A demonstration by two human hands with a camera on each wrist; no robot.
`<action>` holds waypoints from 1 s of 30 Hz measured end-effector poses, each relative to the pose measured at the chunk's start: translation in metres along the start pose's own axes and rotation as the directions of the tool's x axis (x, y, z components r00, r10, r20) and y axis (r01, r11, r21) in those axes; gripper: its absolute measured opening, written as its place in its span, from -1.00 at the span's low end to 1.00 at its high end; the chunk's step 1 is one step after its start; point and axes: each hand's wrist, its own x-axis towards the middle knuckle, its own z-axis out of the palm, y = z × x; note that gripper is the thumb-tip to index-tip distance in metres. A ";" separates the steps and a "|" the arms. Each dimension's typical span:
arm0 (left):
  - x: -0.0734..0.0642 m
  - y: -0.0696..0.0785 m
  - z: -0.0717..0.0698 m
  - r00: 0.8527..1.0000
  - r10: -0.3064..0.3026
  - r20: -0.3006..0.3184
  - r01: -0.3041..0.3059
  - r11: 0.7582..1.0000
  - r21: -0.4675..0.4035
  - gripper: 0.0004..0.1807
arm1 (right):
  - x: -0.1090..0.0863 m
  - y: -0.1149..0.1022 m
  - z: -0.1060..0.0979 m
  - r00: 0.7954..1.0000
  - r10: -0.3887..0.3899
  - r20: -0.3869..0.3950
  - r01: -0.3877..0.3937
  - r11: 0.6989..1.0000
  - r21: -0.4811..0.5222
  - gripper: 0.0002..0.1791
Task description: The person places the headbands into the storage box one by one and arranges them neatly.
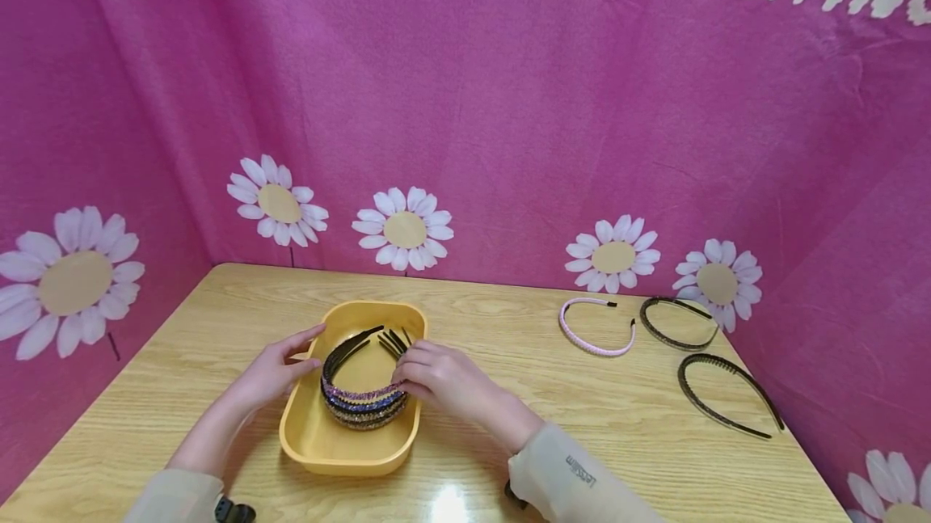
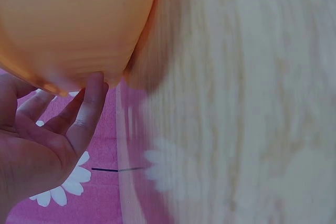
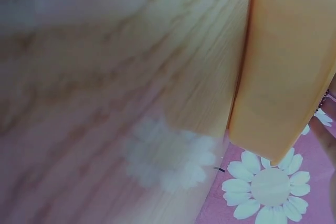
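A yellow plastic tub (image 1: 342, 465) stands on the table, holding several stacked headbands. On top is a pink glitter headband (image 1: 356, 394), above a blue glitter one (image 1: 364, 407) and a gold-brown one (image 1: 361, 424). My right hand (image 1: 445, 380) reaches over the tub's right rim and pinches the pink glitter headband at its right side. Sparkly beads (image 3: 324, 99) show by those fingers in the right wrist view. My left hand (image 1: 271, 376) touches the tub's left rim, its fingers (image 2: 92, 100) extended against the outer wall.
On the wooden table (image 1: 509, 426) at the right lie a pale pink headband (image 1: 592, 349), a dark thin headband (image 1: 672, 343) and a black toothed headband (image 1: 716, 418). A pink curtain (image 1: 494, 119) with daisies hangs behind the table and along its sides.
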 end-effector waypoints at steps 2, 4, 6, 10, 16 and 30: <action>0.000 0.000 0.000 1.000 0.002 -0.001 -0.002 1.000 -0.004 -0.37 | 0.000 0.000 0.001 1.000 0.018 0.015 -0.018 1.000 0.020 -0.90; 0.000 0.000 0.000 1.000 0.004 -0.001 -0.004 1.000 -0.005 -0.37 | 0.001 0.000 0.001 0.999 0.032 0.024 -0.034 0.998 0.045 -0.89; 0.001 -0.001 0.000 1.000 0.008 -0.003 -0.008 1.000 -0.007 -0.37 | 0.001 0.000 0.002 0.999 0.038 0.028 -0.040 0.998 0.057 -0.89; 0.001 -0.001 0.000 1.000 0.019 -0.007 -0.019 1.000 0.004 -0.37 | 0.001 0.001 0.002 0.999 0.036 0.030 -0.038 0.997 0.060 -0.89; 0.002 -0.002 -0.001 1.000 0.029 -0.011 -0.029 0.999 0.020 -0.37 | 0.001 0.000 0.001 0.998 0.037 0.057 -0.039 0.998 0.042 -0.89; 0.002 -0.002 -0.001 1.000 0.012 -0.004 -0.012 1.000 0.001 -0.37 | 0.006 0.002 -0.005 0.971 0.073 0.227 -0.088 0.994 0.057 -0.86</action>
